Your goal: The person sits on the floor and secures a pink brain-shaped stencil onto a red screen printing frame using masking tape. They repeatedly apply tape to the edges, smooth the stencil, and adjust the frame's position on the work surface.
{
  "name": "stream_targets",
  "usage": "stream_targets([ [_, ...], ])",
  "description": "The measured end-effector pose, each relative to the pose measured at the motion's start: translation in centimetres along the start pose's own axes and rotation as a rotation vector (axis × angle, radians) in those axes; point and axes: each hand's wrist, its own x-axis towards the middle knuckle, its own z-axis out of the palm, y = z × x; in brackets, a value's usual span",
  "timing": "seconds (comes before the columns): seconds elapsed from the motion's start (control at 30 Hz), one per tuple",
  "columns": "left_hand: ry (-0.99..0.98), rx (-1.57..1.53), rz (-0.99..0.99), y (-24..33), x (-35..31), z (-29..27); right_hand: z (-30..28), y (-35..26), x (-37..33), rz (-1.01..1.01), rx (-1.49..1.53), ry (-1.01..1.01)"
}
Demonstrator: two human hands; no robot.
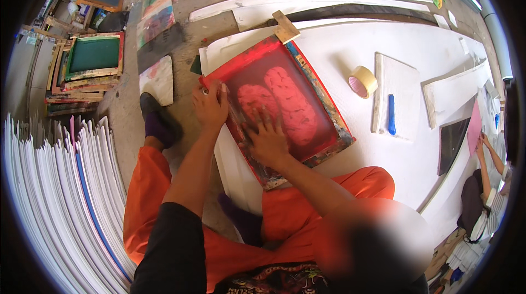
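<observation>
In front of me a screen printing frame (323, 154), smeared with red and with paint-stained wooden sides, lies at a slant on white sheets. Two pink, rounded shapes (290, 105) show on its dark red mesh. My left hand (211, 105) is closed over the frame's left edge near the far left corner. With fingers spread, my right hand (268, 140) lies over the near left part of the mesh, its fingertips at the smaller pink shape. A small wooden block (286, 27) sits at the frame's far corner.
Right of the frame are a tape roll (362, 82), a pale board (402, 94) and a blue tool (391, 114). Stacked sheets (55, 184) stand at left, beyond them piled frames (93, 55). Another person's hands (482, 143) hold a pink sheet (474, 128) at far right.
</observation>
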Motion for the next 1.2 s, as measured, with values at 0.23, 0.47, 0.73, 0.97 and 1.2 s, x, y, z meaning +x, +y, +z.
stream_targets([
  [0.23,-0.098,0.132,0.677,-4.5,2.5,-1.2,0.6,-0.1,0.2,0.015,0.098,0.008],
  [0.47,-0.135,0.138,0.711,-5.4,3.0,-0.2,0.2,-1.3,-0.1,0.018,0.029,-0.024],
  [0.73,-0.178,0.004,0.746,-4.0,2.4,-1.3,-2.6,-1.7,-0.3,0.096,0.23,-0.119],
  [0.97,-0.316,-0.301,0.859,-3.9,-0.3,0.0,1.7,-4.1,-1.2,0.285,0.309,-0.15],
  [1.2,-0.259,-0.356,0.929,-3.2,0.5,0.2,2.5,-4.6,-1.4,0.268,0.284,-0.099],
])
